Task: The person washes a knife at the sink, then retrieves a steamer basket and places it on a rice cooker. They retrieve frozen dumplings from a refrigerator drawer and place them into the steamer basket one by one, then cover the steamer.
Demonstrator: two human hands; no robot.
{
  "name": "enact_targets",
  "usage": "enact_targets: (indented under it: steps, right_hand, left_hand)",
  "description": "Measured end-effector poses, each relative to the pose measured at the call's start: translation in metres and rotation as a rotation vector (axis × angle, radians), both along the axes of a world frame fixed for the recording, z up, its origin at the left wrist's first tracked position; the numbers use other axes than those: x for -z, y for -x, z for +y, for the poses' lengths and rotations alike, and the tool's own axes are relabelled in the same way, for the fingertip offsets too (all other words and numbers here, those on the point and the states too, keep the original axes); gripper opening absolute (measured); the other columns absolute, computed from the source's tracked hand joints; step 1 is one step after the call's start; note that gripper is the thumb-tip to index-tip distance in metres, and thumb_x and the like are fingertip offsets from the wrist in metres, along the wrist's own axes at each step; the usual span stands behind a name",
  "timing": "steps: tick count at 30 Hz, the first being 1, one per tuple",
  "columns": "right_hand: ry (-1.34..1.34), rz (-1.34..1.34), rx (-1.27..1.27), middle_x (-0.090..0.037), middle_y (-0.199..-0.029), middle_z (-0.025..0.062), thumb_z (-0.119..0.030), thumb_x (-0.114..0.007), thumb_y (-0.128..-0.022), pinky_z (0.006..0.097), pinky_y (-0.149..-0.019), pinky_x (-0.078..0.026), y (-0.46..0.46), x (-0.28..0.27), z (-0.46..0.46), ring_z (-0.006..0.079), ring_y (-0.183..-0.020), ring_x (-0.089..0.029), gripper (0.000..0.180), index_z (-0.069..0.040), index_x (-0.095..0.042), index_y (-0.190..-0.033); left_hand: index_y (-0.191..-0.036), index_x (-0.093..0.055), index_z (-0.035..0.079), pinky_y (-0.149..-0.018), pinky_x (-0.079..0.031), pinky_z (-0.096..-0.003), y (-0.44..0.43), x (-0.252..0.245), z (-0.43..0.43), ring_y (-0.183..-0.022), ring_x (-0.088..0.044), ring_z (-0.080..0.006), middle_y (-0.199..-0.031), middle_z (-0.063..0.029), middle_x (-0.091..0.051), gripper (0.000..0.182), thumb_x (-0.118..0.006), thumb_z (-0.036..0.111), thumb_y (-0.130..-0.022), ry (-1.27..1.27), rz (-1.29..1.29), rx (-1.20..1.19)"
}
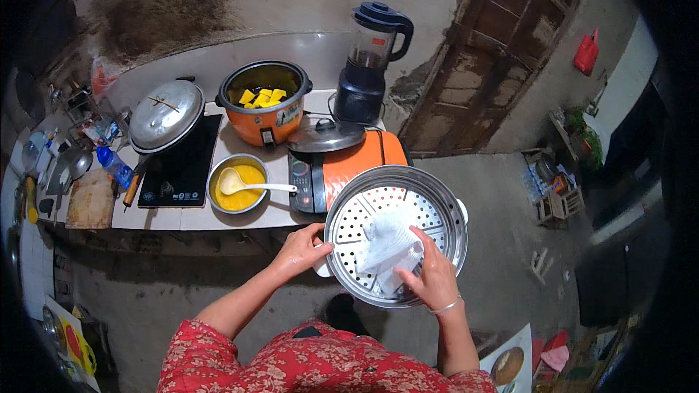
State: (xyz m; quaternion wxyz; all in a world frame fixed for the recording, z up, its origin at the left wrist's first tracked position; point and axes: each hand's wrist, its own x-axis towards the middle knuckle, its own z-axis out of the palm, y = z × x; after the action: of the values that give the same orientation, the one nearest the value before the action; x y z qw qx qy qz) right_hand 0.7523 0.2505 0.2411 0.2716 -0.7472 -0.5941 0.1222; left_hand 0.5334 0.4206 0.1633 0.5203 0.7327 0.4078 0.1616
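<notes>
A round metal steamer basket with a perforated bottom is in front of me, at the counter's front edge. My left hand grips its left rim by the white handle. Inside the basket lies a crumpled, translucent white steamer cloth. Over the cloth is my right hand, its thumb and fingers apart around a fold; whether they pinch it cannot be told. Beyond the basket stand an orange electric appliance with a glass-and-metal lid on top, and a metal bowl of yellow batter with a ladle in it.
An orange rice cooker holds yellow chunks. A blender stands behind it. On the left are a lidded wok, a black induction cooktop, a blue bottle and a wooden cutting board.
</notes>
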Motion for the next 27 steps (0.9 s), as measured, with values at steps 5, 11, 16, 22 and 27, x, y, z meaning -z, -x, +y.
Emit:
enact_targets:
  steps: [5,11,16,22,27]
  right_hand:
    - [-0.23,0.267,0.087,-0.06,-0.103,0.013,-0.005,-0.058,-0.073,0.03,-0.072,-0.047,-0.048,-0.004,0.068,0.0198,-0.09,-0.061,0.027,-0.006,-0.053,-0.1]
    - [-0.995,0.922,0.146,-0.055,-0.097,0.0064,-0.015,-0.051,-0.092,0.0318,-0.078,-0.048,-0.141,-0.05,0.1,0.0174,-0.088,-0.056,0.016,-0.007,-0.052,-0.105]
    - [-1.19,1.006,0.235,-0.054,-0.116,0.0161,-0.017,-0.049,-0.094,0.0426,-0.085,-0.053,-0.194,-0.052,0.087,0.0269,-0.104,-0.057,0.034,-0.005,-0.045,-0.126]
    - [-0.994,0.893,0.494,-0.055,-0.111,0.0128,-0.025,-0.046,-0.097,0.0349,-0.083,-0.049,-0.209,-0.001,0.063,0.0229,-0.099,-0.057,0.037,-0.003,-0.045,-0.126]
    - [-0.895,0.763,0.681,-0.056,-0.111,0.0128,-0.017,-0.05,-0.091,0.0373,-0.086,-0.048,-0.204,0.028,0.058,0.0248,-0.099,-0.056,0.039,-0.002,-0.046,-0.127]
  left_hand:
    - [-0.117,-0.056,0.0,-0.066,-0.049,-0.0309,-0.013,-0.008,0.056,-0.066,-0.062,-0.0187,-0.073,-0.0097,-0.064,0.055,-0.065,0.033,-0.074,-0.063,0.036,-0.08]
    - [-0.121,-0.052,0.001,-0.063,-0.05,-0.0296,0.004,-0.013,0.141,-0.065,-0.063,-0.0163,-0.07,-0.0089,-0.065,0.056,-0.065,0.031,-0.076,-0.049,0.002,-0.259]
    - [-0.116,-0.055,0.002,-0.059,-0.049,-0.0273,0.047,-0.023,0.231,-0.071,-0.061,-0.0159,-0.085,-0.0082,-0.065,0.047,-0.063,0.027,-0.077,-0.026,-0.203,-0.469]
    - [-0.113,-0.059,0.001,-0.06,-0.049,-0.0291,0.087,-0.048,0.359,-0.074,-0.061,-0.016,-0.091,-0.0096,-0.064,0.043,-0.06,0.024,-0.078,-0.109,-0.197,-0.686]
    - [-0.115,-0.06,0.003,-0.058,-0.05,-0.0314,0.102,-0.025,0.435,-0.071,-0.062,-0.018,-0.085,-0.0118,-0.066,0.047,-0.062,0.027,-0.075,-0.137,-0.144,-0.751]
